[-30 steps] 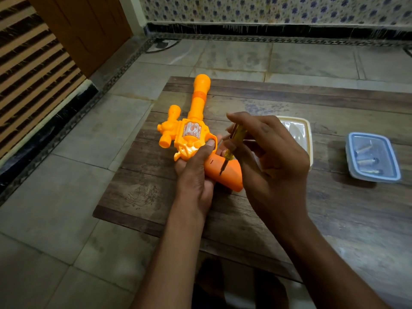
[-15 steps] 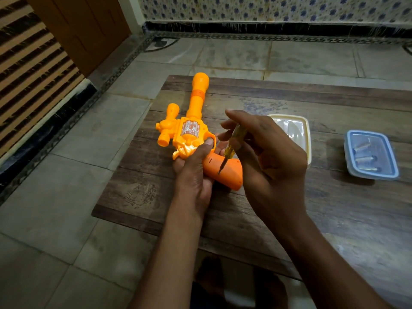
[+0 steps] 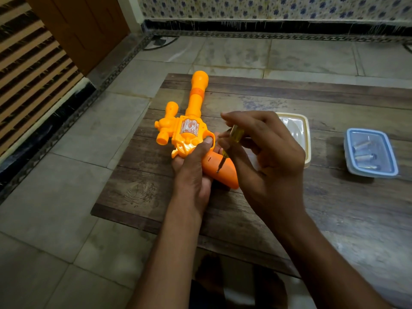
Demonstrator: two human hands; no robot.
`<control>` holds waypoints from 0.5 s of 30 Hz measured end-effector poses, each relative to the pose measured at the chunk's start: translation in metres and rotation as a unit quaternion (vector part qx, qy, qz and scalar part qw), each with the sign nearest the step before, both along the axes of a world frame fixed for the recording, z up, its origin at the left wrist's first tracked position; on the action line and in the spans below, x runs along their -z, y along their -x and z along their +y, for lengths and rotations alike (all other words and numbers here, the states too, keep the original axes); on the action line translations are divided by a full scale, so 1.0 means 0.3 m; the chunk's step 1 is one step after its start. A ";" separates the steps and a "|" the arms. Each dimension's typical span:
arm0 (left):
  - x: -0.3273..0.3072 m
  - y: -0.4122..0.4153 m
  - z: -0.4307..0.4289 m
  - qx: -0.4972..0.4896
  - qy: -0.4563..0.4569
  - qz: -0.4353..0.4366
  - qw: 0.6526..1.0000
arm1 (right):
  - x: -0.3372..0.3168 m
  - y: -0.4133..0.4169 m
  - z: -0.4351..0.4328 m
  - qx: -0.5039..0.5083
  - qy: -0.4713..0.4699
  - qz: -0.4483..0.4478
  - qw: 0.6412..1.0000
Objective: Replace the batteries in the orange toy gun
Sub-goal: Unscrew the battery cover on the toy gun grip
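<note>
The orange toy gun (image 3: 189, 130) lies on its side at the left end of the wooden table (image 3: 334, 208), barrel pointing away from me. My left hand (image 3: 194, 172) grips it where the body meets the darker orange handle, thumb on top. A small yellow-handled screwdriver (image 3: 229, 148) is pinched in the fingers of my right hand (image 3: 267, 161). It stands tilted, its tip on a small screw hole in the handle. To the right, a blue-rimmed clear box (image 3: 371, 152) holds 3 batteries.
Behind my right hand stands a cream-rimmed clear container (image 3: 305, 134), partly hidden. The low table stands on a tiled floor (image 3: 66, 175), its left edge just left of the gun. A wooden door and a slatted panel are at the far left.
The gun and both hands stay almost where they were. My right hand's fingers have shifted a little around the screwdriver handle, with the tip staying on the gun's handle.
</note>
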State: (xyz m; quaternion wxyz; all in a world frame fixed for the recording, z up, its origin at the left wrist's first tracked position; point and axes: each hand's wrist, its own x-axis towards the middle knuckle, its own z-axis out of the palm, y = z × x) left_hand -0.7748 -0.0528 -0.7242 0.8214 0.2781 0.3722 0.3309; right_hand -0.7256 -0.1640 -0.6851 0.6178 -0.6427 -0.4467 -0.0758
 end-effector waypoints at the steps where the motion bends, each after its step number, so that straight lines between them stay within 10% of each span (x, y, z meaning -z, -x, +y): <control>1: -0.002 0.001 -0.002 0.003 -0.001 0.002 1.000 | 0.001 -0.002 0.001 0.009 0.000 -0.006 1.000; 15: -0.009 0.005 -0.007 0.017 -0.018 0.001 1.000 | 0.002 0.002 0.010 -0.024 0.001 0.041 0.999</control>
